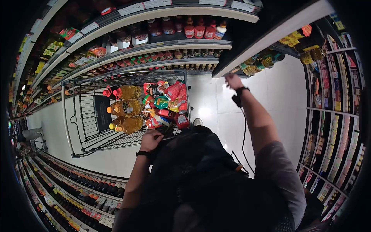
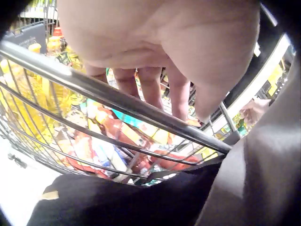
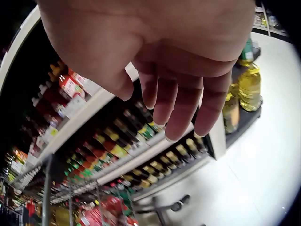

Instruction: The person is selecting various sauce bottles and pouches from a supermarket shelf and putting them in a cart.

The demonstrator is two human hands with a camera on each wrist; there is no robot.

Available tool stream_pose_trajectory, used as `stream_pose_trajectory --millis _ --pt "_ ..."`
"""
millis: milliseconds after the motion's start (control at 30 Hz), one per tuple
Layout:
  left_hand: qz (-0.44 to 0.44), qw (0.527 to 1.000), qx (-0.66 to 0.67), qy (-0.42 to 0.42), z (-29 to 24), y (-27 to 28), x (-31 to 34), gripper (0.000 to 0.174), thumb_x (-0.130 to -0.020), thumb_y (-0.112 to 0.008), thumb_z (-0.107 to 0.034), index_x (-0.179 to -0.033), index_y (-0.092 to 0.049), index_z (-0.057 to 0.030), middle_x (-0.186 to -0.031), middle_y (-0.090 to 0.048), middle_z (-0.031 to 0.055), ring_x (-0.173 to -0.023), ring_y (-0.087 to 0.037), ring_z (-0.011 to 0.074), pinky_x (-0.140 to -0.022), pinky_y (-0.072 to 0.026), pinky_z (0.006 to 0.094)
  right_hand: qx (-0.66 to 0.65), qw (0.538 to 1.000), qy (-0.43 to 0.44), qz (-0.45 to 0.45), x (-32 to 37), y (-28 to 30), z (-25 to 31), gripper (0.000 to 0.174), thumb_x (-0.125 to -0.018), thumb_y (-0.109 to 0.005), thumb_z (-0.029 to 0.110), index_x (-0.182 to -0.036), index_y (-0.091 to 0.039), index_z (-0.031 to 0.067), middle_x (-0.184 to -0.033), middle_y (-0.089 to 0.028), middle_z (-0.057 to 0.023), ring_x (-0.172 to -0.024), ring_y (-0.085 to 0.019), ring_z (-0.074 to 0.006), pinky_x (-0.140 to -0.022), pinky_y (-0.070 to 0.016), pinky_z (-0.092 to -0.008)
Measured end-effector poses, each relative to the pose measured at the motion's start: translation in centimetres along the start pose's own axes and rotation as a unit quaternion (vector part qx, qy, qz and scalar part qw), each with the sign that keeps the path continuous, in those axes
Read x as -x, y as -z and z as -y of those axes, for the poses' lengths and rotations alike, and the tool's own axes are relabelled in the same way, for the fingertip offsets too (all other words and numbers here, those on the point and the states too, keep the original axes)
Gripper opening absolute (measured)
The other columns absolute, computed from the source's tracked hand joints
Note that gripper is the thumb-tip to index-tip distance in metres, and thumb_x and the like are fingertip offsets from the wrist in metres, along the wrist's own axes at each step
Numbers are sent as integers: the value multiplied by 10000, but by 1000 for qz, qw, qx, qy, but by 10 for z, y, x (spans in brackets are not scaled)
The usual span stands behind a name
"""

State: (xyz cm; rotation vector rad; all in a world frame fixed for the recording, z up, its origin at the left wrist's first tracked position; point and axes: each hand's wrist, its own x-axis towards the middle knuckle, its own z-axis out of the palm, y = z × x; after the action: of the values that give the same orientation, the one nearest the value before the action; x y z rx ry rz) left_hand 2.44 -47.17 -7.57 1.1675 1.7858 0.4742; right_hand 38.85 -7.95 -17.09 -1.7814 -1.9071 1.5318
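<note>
My left hand (image 1: 150, 140) is at the near side of a metal shopping cart (image 1: 68, 127), its fingers curled over the top rail (image 2: 108, 96). In the left wrist view, the rail hides the fingertips. My right hand (image 1: 234, 81) is out in the air beyond the cart's end, near a shelf end, holding nothing. Its fingers (image 3: 181, 110) hang loosely bent in the right wrist view. In the cart lie large bottles of yellow oil (image 1: 129, 108), red-capped bottles (image 1: 111, 92), red packets (image 1: 174, 89) and a green packet (image 1: 160, 102).
Shelves of sauce bottles (image 1: 199, 31) run along the cart's far side. More oil bottles (image 3: 249, 87) stand on a low shelf at the aisle end. Shelving (image 1: 332, 116) lines the right, and dark bottles (image 1: 96, 185) fill shelves at lower left. Pale tiled floor (image 1: 210, 102) lies between.
</note>
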Motion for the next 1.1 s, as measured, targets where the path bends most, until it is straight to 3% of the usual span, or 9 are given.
stream_pose_trajectory --millis 167,233,300,433,533,733,800,933,1100 --pt "-231 953 -193 42 55 40 40 79 -817 -673 -131 -815 -716 -65 -900 -694 132 -894 -630 339 -823 -495 441 40 980 114 -156 -103 44 159 401 -858 -663 289 -1143 -616 11 -816 -711 -114 -685 -704 -220 -678 -558 -345" --pt "-257 932 -244 70 98 57 52 94 -823 -642 -110 -775 -686 -41 -867 -687 130 -850 -612 352 -803 -485 451 88 941 203 -255 -134 53 225 525 -805 -722 333 -1189 -585 4 -911 -721 -189 -815 -713 -333 -773 -554 -396" --pt "-234 945 -223 40 109 72 54 126 -831 -625 -99 -736 -665 -28 -830 -683 131 -815 -613 351 -781 -481 450 234 944 133 -193 -140 65 290 654 -783 -729 445 -1237 -591 -6 -904 -709 -241 -965 -682 -358 -864 -527 -414" --pt "-210 946 -231 84 95 72 49 136 -838 -611 -129 -743 -665 -49 -805 -684 116 -824 -623 330 -757 -468 454 327 909 197 -166 -205 60 290 565 -874 -600 521 -1314 -594 167 -1370 -574 -108 -1255 -529 -298 -1039 -422 -368" --pt "-199 933 -265 138 85 74 39 162 -849 -599 -187 -750 -675 -83 -807 -688 96 -817 -628 323 -733 -466 462 409 851 184 -274 -211 41 288 560 -908 -549 496 -1361 -550 167 -1408 -535 -134 -1280 -510 -323 -1043 -420 -403" --pt "-154 954 -199 161 88 89 39 147 -853 -611 -192 -775 -689 -94 -847 -695 98 -849 -651 316 -763 -505 443 417 888 82 -174 -172 45 293 486 -912 -559 466 -1255 -633 130 -1274 -616 -180 -1168 -583 -386 -983 -475 -440" --pt "-185 969 -114 118 94 93 39 107 -845 -641 -149 -796 -688 -66 -864 -689 121 -866 -644 334 -799 -508 433 385 892 92 -219 -143 46 296 457 -891 -616 423 -1125 -665 34 -1052 -671 -256 -1019 -646 -388 -878 -520 -461" --pt "-230 963 -120 72 69 106 38 57 -842 -658 -76 -871 -679 -32 -919 -682 140 -939 -616 355 -846 -491 428 265 860 278 -335 -45 50 287 317 -916 -640 332 -980 -626 22 -892 -693 -209 -849 -661 -406 -736 -538 -465" --pt "-220 971 -90 -15 0 107 28 95 -861 -673 -78 -937 -656 -23 -976 -668 149 -968 -626 344 -867 -496 407 32 935 259 -242 61 59 227 258 -918 -691 238 -961 -625 -7 -771 -700 -136 -703 -691 -210 -626 -524 -319"
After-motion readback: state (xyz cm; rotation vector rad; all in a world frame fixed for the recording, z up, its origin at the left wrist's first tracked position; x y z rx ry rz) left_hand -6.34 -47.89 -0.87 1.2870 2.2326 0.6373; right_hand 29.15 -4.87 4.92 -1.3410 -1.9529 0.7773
